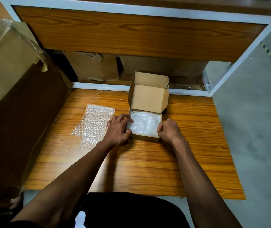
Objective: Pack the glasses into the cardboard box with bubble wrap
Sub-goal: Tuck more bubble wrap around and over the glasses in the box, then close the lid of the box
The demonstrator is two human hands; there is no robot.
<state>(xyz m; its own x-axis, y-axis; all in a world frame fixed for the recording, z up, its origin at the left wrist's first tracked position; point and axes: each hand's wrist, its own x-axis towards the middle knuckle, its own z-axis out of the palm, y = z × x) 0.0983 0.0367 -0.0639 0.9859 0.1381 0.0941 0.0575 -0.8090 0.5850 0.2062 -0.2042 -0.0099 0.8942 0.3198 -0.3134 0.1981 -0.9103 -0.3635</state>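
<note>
- large wrapped carton (pixel 8 66) on the left, leaning by the table edge — film over it, not part of the job as far as one can judge.
- wooden table (pixel 189 145), grain running across; a shelf frame behind it with flattened cardboard underneath.
- loose bubble wrap sheet (pixel 93 124) lying flat on the table, just left of the box, near the left hand but apart from it.
- cardboard box (pixel 145 137) at table centre, lid flap standing up at the far side. its tray is filled to the rim with bubble wrap (pixel 145 123).
- glasses: not visible. they may lie under the wrap in the tray; cannot tell.
- left hand (pixel 119 129) at the box's left wall, fingers spread and bent, tips resting on the wrap at the rim, thumb low against the near corner.
- right hand (pixel 168 130) at the near right corner, fingers curled in tight at the rim — seemingly pinching the wrap edge or the box wall; which one cannot be told.
- step, as judged: tucking the padding down inside the walls.
- to do it well: press evenly from both sides, keep the wrap edges below the rim so the lid can fold shut, hold the box steady, go light over the middle.
</note>
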